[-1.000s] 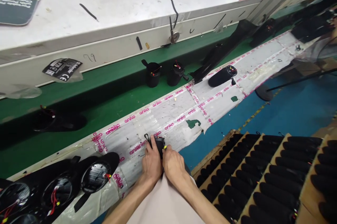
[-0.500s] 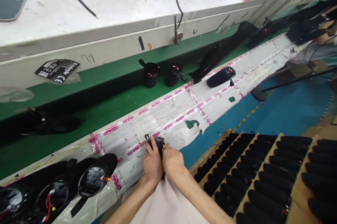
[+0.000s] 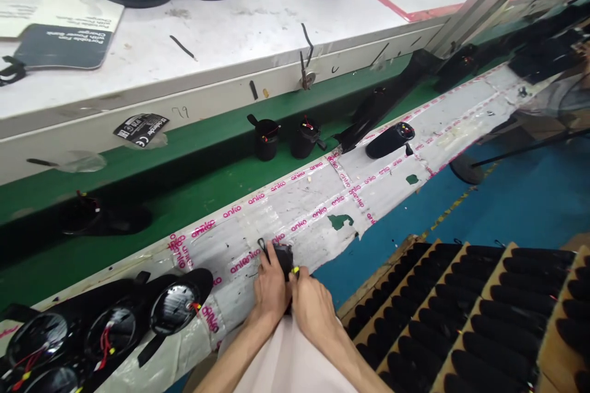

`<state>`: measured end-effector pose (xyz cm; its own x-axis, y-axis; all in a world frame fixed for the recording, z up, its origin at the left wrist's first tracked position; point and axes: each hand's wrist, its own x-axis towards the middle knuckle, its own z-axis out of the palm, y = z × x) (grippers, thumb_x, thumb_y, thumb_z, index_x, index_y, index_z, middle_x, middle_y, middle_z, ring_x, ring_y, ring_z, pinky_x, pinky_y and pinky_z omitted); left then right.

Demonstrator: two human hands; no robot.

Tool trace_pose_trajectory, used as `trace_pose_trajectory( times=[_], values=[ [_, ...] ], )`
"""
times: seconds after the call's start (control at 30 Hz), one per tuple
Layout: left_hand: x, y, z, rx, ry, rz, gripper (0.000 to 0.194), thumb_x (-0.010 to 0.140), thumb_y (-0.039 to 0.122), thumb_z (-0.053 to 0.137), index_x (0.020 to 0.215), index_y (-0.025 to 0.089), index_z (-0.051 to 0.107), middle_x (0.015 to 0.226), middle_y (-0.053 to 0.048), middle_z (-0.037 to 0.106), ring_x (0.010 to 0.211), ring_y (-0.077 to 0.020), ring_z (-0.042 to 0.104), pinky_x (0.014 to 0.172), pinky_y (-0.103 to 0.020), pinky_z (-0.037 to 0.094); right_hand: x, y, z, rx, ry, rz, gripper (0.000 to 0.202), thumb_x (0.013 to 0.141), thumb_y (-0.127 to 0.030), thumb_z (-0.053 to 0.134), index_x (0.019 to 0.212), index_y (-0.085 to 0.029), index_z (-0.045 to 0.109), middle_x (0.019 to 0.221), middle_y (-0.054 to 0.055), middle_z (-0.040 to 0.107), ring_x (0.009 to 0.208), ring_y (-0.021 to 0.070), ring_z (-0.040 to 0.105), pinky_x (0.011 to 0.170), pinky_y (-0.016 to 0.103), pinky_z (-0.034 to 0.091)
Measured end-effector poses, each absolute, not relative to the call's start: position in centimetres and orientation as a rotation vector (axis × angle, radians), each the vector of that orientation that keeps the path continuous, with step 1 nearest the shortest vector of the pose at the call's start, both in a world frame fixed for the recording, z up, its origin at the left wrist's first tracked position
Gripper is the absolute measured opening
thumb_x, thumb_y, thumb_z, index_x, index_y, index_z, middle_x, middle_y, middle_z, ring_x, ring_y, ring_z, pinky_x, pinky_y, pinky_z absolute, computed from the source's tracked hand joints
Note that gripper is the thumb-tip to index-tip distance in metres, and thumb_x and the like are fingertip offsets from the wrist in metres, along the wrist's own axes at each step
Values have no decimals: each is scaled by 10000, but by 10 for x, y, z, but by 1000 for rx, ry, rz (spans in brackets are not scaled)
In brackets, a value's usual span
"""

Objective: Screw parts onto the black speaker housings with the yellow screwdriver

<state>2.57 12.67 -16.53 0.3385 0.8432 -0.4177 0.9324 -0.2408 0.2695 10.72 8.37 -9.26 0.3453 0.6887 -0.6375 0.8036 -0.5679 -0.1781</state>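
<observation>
My left hand is closed around a black cylindrical housing with a small strap loop at its far side. The housing sits at the front edge of the padded bench, close against my body, and its lower part is hidden by my hands. My right hand is pinched on a small yellow connector just right of the housing's end. Any wire behind the connector is too small to make out. Left of my hands lie several more black housings, their open ends showing red wires.
One black housing lies farther along the bench covering; two stand upright on the green surface behind. Cartons of black cylinders stand at lower right. A white shelf runs above, with a printed box on it.
My right hand has drawn slightly right and down from the housing with the yellow connector, which now shows more clearly. My left hand keeps its hold. The camera view has tilted up a little.
</observation>
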Motion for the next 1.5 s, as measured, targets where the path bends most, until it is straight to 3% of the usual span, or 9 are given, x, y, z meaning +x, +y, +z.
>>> trace_pose_trajectory(
  times=[0.23,0.47,0.77,1.07,1.27,1.5],
  values=[
    [13,140,-164,2086,1476,-159,967,861,476,618,1578,108,85,1312,-217,549,951,-314,699,730,-373,557,129,78,-99,2465,1398,-975,248,1070,-269,345,1167,-156,544,911,100,760,845,255,749,629,299,442],
    [10,147,-162,2032,1433,-119,946,827,440,659,1573,151,153,1342,-181,523,1213,-367,561,894,-430,530,138,87,-117,2366,1602,-953,232,1069,-219,327,1150,-214,544,1048,61,709,871,177,727,657,262,434],
    [13,145,-162,2014,1445,-110,910,830,426,638,1569,179,168,1329,-175,527,1182,-359,573,858,-434,533,143,93,-134,2227,1705,-860,226,1080,-300,345,1143,-189,532,973,73,697,857,206,727,681,278,499],
    [14,145,-163,2017,1441,-117,933,803,387,665,1569,189,169,1329,-171,530,1172,-358,578,846,-425,533,144,95,-138,2177,1699,-803,253,1078,-296,394,1156,-142,578,944,40,687,788,169,701,710,328,571],
    [14,145,-163,2032,1446,-110,934,821,461,669,1567,186,177,1343,-177,528,1174,-357,578,842,-423,531,144,96,-140,2147,1679,-809,255,1057,-332,477,1182,-148,601,952,29,687,766,151,687,710,331,586],
    [18,144,-166,2004,1472,-139,904,836,417,656,1572,197,180,1334,-176,537,1162,-357,589,822,-414,530,149,103,-141,2066,1660,-849,272,1011,-342,578,1204,-153,608,1010,40,683,812,158,683,731,340,591]
  ],
)
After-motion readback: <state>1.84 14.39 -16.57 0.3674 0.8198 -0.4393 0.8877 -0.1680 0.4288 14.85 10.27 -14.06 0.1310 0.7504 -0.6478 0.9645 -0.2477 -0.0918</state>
